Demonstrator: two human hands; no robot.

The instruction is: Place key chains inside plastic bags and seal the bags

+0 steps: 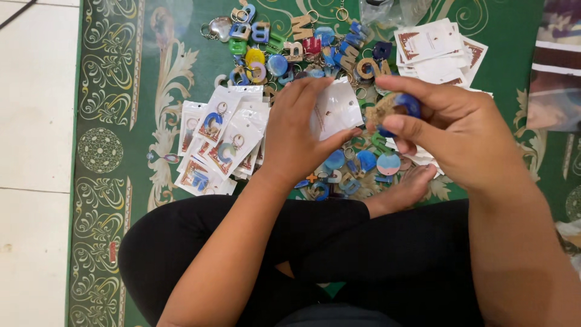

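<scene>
Blue-and-wood keychain point(396, 108) pinched in the right hand point(451, 130); left hand point(299, 130) fingers grip a clear packet point(339, 109) above the green carpet point(145, 91).

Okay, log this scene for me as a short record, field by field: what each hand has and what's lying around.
left hand: holds a clear plastic pouch
right hand: pinches a blue and tan keychain piece
loose keychains: colourful letter shapes heaped on the green patterned rug
packed pouches: stacked left of the hands
card inserts: piled at upper right
posture: seated cross-legged
</scene>
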